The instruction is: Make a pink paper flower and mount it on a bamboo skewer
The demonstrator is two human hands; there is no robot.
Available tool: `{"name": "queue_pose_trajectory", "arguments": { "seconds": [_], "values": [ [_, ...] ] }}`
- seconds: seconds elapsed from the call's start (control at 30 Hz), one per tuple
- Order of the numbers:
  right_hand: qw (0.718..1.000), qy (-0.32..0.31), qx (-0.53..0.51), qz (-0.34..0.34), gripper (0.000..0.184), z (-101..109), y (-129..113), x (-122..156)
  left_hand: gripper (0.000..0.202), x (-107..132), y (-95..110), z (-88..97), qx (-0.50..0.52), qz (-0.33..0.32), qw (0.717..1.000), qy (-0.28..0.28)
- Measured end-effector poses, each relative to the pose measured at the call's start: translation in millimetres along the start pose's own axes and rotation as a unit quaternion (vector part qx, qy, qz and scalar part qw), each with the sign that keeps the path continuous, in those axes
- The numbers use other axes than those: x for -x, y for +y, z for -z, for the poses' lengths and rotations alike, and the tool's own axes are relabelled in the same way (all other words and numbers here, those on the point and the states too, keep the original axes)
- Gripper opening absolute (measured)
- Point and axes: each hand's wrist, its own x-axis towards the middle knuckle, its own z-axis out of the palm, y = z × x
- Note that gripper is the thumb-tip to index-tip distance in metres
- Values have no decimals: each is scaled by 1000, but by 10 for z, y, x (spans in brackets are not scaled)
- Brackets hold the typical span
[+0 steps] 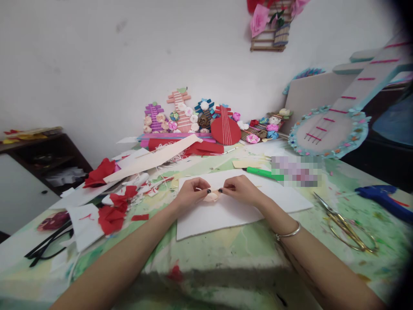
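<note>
Over a white sheet of board point(193, 224), both my hands meet at a small peach-coloured paper flower point(211, 197). My left hand point(192, 192) pinches its left side between thumb and fingertips. From the right, my right hand point(241, 189) pinches the upper right edge, its fingers curled. The flower's finer folds are too small to make out. A thin stick lies partly behind my right hand. Close to that hand, a green-handled cutter point(264, 173) rests across the board's far edge.
Gold-handled scissors point(348, 230) and a blue glue gun point(387, 200) lie at right. Red paper scraps point(112, 215) and black-framed glasses point(51, 243) are at left. Paper-flowered instrument models, including a red one point(226, 129), line the wall; a larger pale one point(329, 129) leans at right.
</note>
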Motion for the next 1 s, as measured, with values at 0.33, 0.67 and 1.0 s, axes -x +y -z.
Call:
{"name": "queue_pose_trajectory", "arguments": {
  "seconds": [0.33, 0.67, 1.0],
  "values": [
    [1000, 6, 3, -9, 18, 34, -36, 2, 17, -3, 3, -2, 2, 4, 1000, 7],
    [1000, 4, -10, -13, 17, 37, -46, 8, 17, 3, 13, 4, -6, -11, 1000, 13],
    [999, 6, 46, -12, 23, 28, -36, -12, 13, -1, 29, -11, -74, -38, 996, 20]
  ]
}}
